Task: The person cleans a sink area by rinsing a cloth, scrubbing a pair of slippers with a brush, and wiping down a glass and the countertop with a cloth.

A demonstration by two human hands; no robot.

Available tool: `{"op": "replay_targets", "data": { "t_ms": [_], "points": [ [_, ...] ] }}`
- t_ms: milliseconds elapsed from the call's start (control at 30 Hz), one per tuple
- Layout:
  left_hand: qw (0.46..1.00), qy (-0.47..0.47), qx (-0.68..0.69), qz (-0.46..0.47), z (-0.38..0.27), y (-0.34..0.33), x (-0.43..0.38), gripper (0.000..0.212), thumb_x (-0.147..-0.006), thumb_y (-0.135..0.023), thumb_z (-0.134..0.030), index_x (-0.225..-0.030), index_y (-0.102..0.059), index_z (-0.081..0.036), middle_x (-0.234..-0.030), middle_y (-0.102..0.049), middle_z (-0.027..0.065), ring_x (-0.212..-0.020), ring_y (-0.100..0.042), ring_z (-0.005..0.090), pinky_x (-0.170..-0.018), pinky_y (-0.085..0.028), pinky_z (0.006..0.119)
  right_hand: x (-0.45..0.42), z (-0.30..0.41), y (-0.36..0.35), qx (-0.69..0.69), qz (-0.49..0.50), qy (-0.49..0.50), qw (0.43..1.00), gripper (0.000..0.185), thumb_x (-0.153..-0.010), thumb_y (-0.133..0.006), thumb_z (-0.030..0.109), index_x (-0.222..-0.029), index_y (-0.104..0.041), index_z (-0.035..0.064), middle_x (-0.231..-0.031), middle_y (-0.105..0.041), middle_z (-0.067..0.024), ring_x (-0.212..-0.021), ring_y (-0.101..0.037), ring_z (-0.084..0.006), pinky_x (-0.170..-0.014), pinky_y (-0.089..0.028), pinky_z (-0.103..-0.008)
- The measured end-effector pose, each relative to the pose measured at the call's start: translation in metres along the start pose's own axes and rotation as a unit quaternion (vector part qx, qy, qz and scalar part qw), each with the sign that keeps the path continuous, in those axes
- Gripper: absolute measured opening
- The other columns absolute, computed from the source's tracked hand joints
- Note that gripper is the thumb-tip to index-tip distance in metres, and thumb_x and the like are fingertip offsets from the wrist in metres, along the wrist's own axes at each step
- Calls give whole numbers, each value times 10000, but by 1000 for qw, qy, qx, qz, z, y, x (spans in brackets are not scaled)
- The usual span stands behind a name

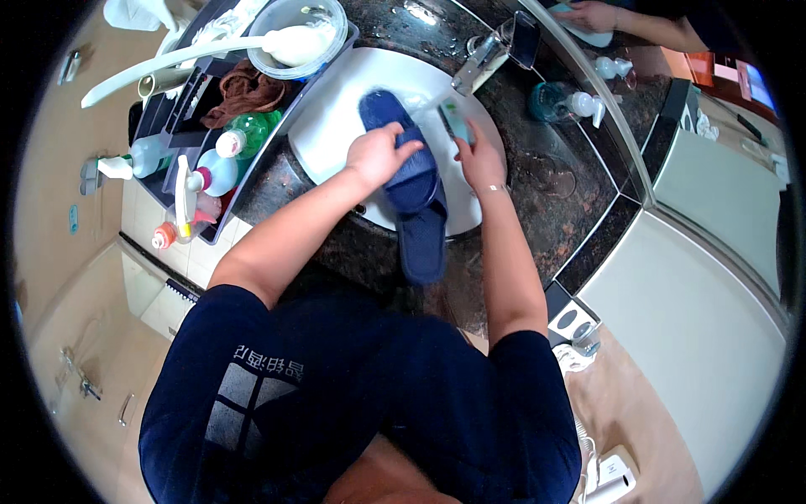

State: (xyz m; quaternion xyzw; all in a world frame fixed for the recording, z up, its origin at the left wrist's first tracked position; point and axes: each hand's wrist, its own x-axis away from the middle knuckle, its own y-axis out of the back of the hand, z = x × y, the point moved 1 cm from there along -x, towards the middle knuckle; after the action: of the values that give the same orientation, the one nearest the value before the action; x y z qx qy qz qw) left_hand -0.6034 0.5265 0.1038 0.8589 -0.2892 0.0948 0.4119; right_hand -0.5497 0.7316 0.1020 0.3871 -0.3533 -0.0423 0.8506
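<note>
My left hand [381, 153] grips a dark blue slide slipper [412, 183] by its strap, over the white washbasin [321, 138]. A second blue slipper [423, 249] lies partly under it, its end reaching over the dark stone counter's front part. My right hand [482, 157] holds a small, flat, light green object with a dark edge [456, 120], slightly blurred, to the right of the upper slipper; its kind I cannot tell. The metal faucet [482, 63] stands at the basin's back right, just beyond that object. The basin and the slippers look wet.
Left of the basin stands a caddy [283, 132] with spray bottles, a green bottle [245, 133], a brown cloth [244, 91] and a clear tub [346, 31] holding a white long-handled brush [182, 60]. A teal pump bottle [554, 102] stands right of the faucet, near the mirror [711, 176].
</note>
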Motion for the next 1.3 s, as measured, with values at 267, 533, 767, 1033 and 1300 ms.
{"op": "replay_targets", "data": {
  "t_ms": [267, 533, 767, 1033, 1300],
  "points": [
    [945, 136, 297, -9, 15, -29, -14, 278, -944, -525, -255, -1024, -593, 2, -904, -651, 57, -803, -581, 140, -753, -457, 294, 103, -39, -28, 103, 3, 35, 994, 690, -723, -715, 261, -1317, -427, 61, -985, -640, -237, -928, -606, -413, -811, -498, -429],
    [881, 210, 381, -188, -1, -28, -19, 339, -931, -537, -201, -1173, -489, 31, -981, -644, 156, -919, -611, 263, -844, -447, 336, 148, -60, 2, 14, -163, -17, 986, 416, -754, -576, 135, -1153, -508, 41, -811, -627, -265, -740, -608, -444, -675, -495, -512],
    [864, 325, 327, -201, 0, -77, -48, 361, -747, -691, -146, -1032, -531, 8, -980, -622, 167, -913, -609, 267, -833, -466, 331, 145, -28, 6, -48, -251, 46, 966, 424, -779, -556, 87, -1192, -476, 33, -850, -626, -250, -758, -618, -427, -666, -489, -480],
    [860, 19, 501, -94, -16, -29, 13, 193, -897, -533, -115, -1033, -547, 22, -956, -617, 117, -904, -586, 189, -849, -454, 305, 56, 11, -64, -130, -295, 99, 941, 624, -810, -535, 32, -1363, -258, -57, -1263, -425, -299, -1128, -454, -453, -948, -393, -467],
    [610, 263, 746, -52, 10, -53, -59, 353, -956, -487, -399, -1092, -491, -73, -973, -626, 91, -784, -606, 188, -698, -464, 354, 70, 25, -56, -188, -163, 106, 963, 556, -894, -542, 146, -1399, -326, 65, -1146, -552, -178, -952, -591, -293, -801, -477, -380]
  ]
}}
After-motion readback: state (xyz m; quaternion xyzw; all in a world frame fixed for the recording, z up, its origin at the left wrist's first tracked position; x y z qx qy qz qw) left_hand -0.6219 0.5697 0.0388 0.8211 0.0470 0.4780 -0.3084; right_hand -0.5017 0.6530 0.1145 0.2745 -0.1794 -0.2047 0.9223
